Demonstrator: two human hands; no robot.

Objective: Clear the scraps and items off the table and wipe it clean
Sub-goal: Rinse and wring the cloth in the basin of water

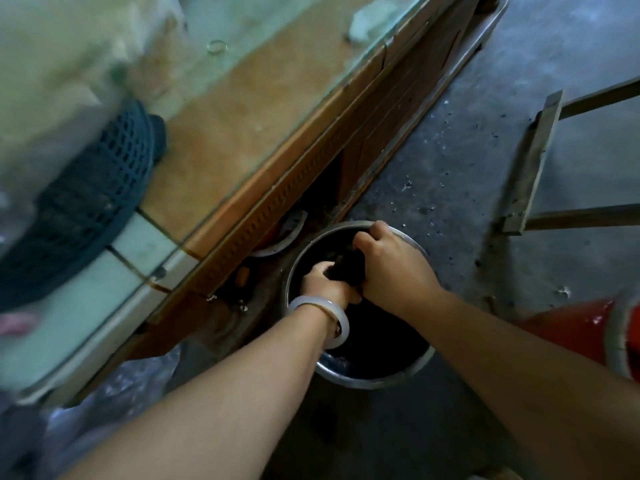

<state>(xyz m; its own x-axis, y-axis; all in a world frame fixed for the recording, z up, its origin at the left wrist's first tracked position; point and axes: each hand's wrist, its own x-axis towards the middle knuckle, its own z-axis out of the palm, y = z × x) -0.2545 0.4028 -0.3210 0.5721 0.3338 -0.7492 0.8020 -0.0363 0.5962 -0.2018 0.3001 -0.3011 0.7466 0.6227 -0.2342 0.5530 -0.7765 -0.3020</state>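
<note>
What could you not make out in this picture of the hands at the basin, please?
Head view: inside of the basin, dark and covered by the left hand, right hand and dark cloth.
Head view: pale bulk on the table, blurred.
Head view: red object, cut off by the right edge.

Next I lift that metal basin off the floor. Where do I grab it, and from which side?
Probably by its out-turned rim, reaching down from the open floor side on the right. The basin is round with no handles showing, and the table crowds its left side.
</note>
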